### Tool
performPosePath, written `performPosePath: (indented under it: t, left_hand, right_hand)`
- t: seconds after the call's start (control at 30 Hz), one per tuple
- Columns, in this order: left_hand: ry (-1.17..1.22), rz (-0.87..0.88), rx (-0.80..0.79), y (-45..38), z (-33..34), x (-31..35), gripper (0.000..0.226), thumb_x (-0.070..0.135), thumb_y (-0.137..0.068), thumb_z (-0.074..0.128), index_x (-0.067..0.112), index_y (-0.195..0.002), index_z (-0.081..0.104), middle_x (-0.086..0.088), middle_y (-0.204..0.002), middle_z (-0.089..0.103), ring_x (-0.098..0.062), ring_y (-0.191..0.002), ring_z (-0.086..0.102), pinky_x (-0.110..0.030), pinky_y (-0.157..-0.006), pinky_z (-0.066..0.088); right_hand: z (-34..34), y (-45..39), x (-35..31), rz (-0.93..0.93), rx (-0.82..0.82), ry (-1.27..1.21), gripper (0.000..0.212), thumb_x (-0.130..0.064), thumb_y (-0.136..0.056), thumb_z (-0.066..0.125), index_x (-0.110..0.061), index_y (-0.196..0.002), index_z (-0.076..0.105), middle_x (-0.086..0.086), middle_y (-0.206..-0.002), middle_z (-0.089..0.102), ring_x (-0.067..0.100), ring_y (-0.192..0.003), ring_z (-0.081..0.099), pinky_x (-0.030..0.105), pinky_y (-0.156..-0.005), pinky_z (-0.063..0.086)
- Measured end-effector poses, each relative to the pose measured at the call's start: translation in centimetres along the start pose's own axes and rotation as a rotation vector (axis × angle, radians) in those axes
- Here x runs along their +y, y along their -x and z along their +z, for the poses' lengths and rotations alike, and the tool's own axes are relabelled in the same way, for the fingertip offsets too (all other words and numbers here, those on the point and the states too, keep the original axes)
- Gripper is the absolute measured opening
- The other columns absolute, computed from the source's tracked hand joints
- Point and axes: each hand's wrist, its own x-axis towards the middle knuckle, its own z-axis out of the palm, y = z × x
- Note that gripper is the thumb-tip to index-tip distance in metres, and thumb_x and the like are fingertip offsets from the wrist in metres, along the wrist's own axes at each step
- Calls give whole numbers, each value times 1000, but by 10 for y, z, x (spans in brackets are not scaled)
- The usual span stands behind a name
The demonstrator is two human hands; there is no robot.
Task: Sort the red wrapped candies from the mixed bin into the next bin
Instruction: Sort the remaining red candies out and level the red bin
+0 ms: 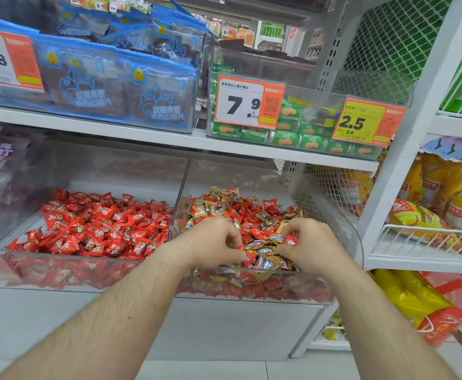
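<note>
While both hands dig in the mixed bin (357, 242), right hand (305, 244) pinches a red candy (291, 239) pointing rightward; left hand (214, 242) grip holds red candies (247, 256).

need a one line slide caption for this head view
Both hands pick red wrapped candies from the mixed bin, left hand and right hand each pinching one.

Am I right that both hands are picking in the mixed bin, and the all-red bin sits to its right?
Not quite. The head view shows both hands, left hand and right hand, in the mixed bin, but the all-red bin sits to its left, not its right.
</note>
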Motion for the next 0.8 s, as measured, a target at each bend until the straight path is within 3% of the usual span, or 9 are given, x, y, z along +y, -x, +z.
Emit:
performPosePath:
  t: [0.13,0.2,0.27,0.33,0.4,0.5,0.6,0.7,0.8]
  left_hand:
    - [185,-88,181,2,-12,-5,28,31,-92,62,20,-73,45,-1,-73,59,-17,-60,52,-28,-56,42]
    - [288,-112,301,-1,-14,-8,31,19,-93,56,23,-70,35,-15,-83,64,-25,-70,61,-33,-55,40]
    - [363,-144,359,-4,-14,-6,27,9,-92,48,22,-73,35,-12,-93,67,-29,-82,66,-32,-52,39]
    - [326,-169,351,-8,-11,-4,18,6,-93,42,18,-80,39,-8,-86,65,-25,-71,58,-33,-54,39]
    - [189,-181,281,-13,-9,-2,12,13,-93,42,23,-88,45,-3,-78,61,-20,-62,51,-32,-57,40]
    - [-76,-173,225,-20,-2,2,8,38,-89,55,31,-87,58,7,-89,61,-15,-80,57,-30,-69,46]
    - [-222,-185,191,-28,8,7,17,47,-77,67,31,-80,65,6,-92,60,-17,-93,57,-30,-77,50]
    - [-258,-193,148,-37,15,6,21,47,-75,69,28,-71,62,5,-83,62,-18,-87,60,-29,-70,51]
    - [-247,-199,140,-41,20,3,14,41,-77,70,28,-75,65,5,-87,65,-19,-89,62,-30,-72,51]
  right_hand:
    - [-7,-5,-2,-12,139,-284,15,-24,-84,71,-22,-76,58,-4,-74,57,13,-58,50,26,-51,34]
    - [-7,-8,-4,-12,176,-365,14,-16,-87,65,-20,-76,57,-1,-71,56,15,-55,47,25,-48,34]
    - [-3,-10,-7,-21,212,-403,16,-10,-89,56,-22,-78,58,-2,-72,59,14,-56,48,21,-44,35]
    - [0,-14,-11,-47,216,-391,21,-11,-93,50,-27,-84,60,-1,-76,65,13,-62,55,18,-47,39]
    - [4,-18,-14,-60,166,-312,16,-22,-98,49,-29,-101,63,-3,-81,66,15,-73,60,25,-61,48]
    - [10,-24,-20,-71,73,-82,31,-38,-95,55,-30,-125,61,-2,-102,69,21,-100,61,35,-85,50]
    - [14,-26,-25,-76,-24,64,46,-42,-87,63,-34,-132,57,-6,-131,62,20,-122,54,36,-97,48]
    - [17,-28,-29,-47,-140,97,54,-40,-82,66,-36,-135,55,-6,-137,57,21,-124,54,37,-98,49]
    - [21,-29,-31,-26,-139,81,37,-35,-81,66,-35,-118,64,-3,-118,65,20,-102,60,32,-85,52]
